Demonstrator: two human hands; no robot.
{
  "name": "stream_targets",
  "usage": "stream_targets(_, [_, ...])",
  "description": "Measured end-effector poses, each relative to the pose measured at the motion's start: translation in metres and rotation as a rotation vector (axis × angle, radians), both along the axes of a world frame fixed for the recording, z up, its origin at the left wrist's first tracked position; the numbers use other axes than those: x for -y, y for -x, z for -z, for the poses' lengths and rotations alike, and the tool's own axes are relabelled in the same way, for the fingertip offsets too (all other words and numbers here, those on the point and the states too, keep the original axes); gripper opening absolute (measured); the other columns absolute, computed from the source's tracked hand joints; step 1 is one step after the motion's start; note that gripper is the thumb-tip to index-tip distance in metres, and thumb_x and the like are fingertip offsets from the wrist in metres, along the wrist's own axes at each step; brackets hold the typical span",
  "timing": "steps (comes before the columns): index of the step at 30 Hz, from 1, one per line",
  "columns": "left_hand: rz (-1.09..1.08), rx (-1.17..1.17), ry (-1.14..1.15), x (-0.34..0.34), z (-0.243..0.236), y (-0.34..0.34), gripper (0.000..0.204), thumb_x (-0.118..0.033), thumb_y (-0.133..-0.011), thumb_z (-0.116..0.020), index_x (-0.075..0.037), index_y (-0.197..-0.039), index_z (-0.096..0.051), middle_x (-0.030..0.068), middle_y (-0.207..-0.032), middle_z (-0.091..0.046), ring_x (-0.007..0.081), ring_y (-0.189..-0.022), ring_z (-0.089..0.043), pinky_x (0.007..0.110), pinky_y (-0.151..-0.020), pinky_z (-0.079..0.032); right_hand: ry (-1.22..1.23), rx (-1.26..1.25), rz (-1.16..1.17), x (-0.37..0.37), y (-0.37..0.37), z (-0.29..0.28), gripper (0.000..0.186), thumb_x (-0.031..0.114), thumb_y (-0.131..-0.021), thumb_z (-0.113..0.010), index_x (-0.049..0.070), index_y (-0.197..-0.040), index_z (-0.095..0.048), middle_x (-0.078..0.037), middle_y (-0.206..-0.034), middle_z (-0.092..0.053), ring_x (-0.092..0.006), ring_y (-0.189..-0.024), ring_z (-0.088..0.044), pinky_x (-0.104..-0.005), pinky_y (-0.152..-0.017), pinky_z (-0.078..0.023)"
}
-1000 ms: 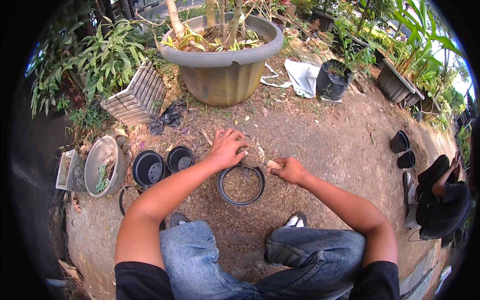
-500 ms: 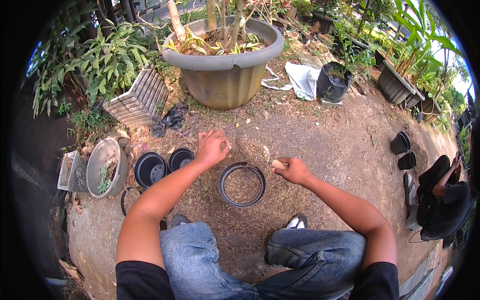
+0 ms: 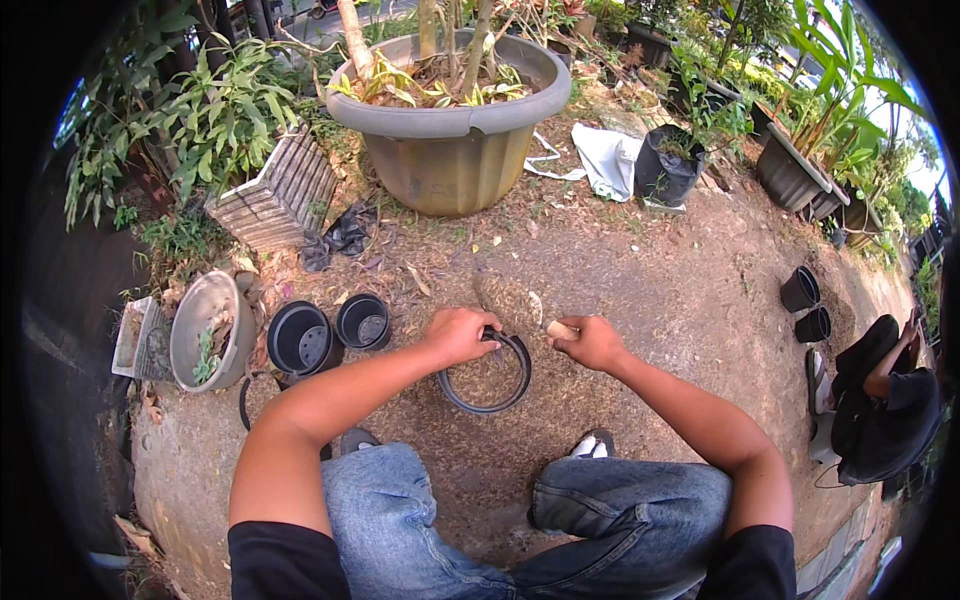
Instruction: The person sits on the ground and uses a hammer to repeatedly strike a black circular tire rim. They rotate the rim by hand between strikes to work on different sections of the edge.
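My left hand [image 3: 460, 335] has its fingers closed on the upper-left rim of a round black pot [image 3: 485, 405] filled with dry brown, chaff-like mix. Just right of the pot, my right hand [image 3: 590, 342] grips the pale wooden handle of a small trowel [image 3: 561, 329]; its light-coloured blade points up and left, over a loose heap of the same mix [image 3: 510, 296] behind the pot.
Black pots [image 3: 300, 337], a pale bowl [image 3: 230, 330] and concrete planters [image 3: 260, 210] are on the left. A large planter [image 3: 445, 160] stands ahead, with white plastic [image 3: 605, 160] beside it. At right, a crouching person [image 3: 890, 420] is near two black pots [image 3: 800, 288].
My left hand has shifted from the heap, out to the left, then down and right onto the pot rim, closing on it. My right hand with the trowel moved slightly right.
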State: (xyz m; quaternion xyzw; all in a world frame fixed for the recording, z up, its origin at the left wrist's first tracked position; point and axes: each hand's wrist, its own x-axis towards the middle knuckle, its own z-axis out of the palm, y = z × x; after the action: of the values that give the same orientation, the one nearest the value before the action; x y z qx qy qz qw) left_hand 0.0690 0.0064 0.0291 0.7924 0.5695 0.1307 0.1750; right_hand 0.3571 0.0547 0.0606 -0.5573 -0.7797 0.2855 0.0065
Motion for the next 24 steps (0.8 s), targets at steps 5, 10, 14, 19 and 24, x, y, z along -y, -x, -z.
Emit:
stream_targets(5, [0.146, -0.053, -0.162, -0.001, 0.006, 0.005, 0.023, -0.038, -0.086, -0.081, -0.02, -0.098, -0.077, -0.0038, -0.079, -0.064, 0.0194, -0.084, -0.067, 0.04, -0.076, -0.047, -0.025, 0.018, -0.018, 0.007, -0.001, -0.008, 0.055, 0.054, -0.089, -0.076, 0.022, -0.134, -0.073, -0.017, -0.12, -0.076, -0.0377, -0.115, -0.071, -0.0473, -0.102, -0.055])
stream_targets(10, [0.371, -0.038, -0.335, 0.009, 0.009, 0.025, 0.018, -0.037, -0.086, -0.08, -0.021, -0.092, -0.075, -0.0043, -0.081, -0.065, 0.0181, -0.086, -0.063, 0.038, -0.08, -0.042, -0.106, 0.04, -0.08, 0.012, -0.005, -0.008, 0.052, 0.051, -0.09, -0.074, 0.022, -0.134, -0.071, -0.015, -0.119, -0.076, -0.0363, -0.113, -0.071, -0.0479, -0.099, -0.056])
stream_targets(14, [0.424, -0.017, -0.439, 0.023, 0.008, 0.037, 0.017, -0.035, -0.085, -0.083, -0.02, -0.088, -0.075, -0.0058, -0.076, -0.062, 0.0167, -0.08, -0.061, 0.036, -0.075, -0.039, -0.115, 0.09, -0.113, 0.014, -0.005, -0.015, 0.051, 0.05, -0.091, -0.073, 0.022, -0.133, -0.071, -0.014, -0.117, -0.076, -0.0354, -0.112, -0.071, -0.0482, -0.098, -0.057])
stream_targets(19, [0.392, 0.018, -0.406, 0.036, 0.005, 0.047, 0.015, -0.03, -0.084, -0.084, -0.019, -0.088, -0.075, -0.0064, -0.076, -0.063, 0.0149, -0.078, -0.062, 0.036, -0.076, -0.04, -0.116, 0.123, -0.117, 0.014, -0.004, -0.017, 0.049, 0.048, -0.091, -0.073, 0.021, -0.131, -0.071, -0.014, -0.116, -0.076, -0.0349, -0.111, -0.071, -0.0484, -0.097, -0.057])
stream_targets(24, [0.384, 0.028, -0.416, 0.043, 0.003, 0.048, 0.014, -0.029, -0.083, -0.084, -0.019, -0.087, -0.074, -0.0064, -0.075, -0.064, 0.0147, -0.077, -0.062, 0.035, -0.077, -0.04, -0.15, 0.157, -0.128, 0.015, -0.004, -0.022, 0.047, 0.047, -0.091, -0.073, 0.021, -0.13, -0.071, -0.013, -0.116, -0.076, -0.0345, -0.112, -0.071, -0.0481, -0.097, -0.056])
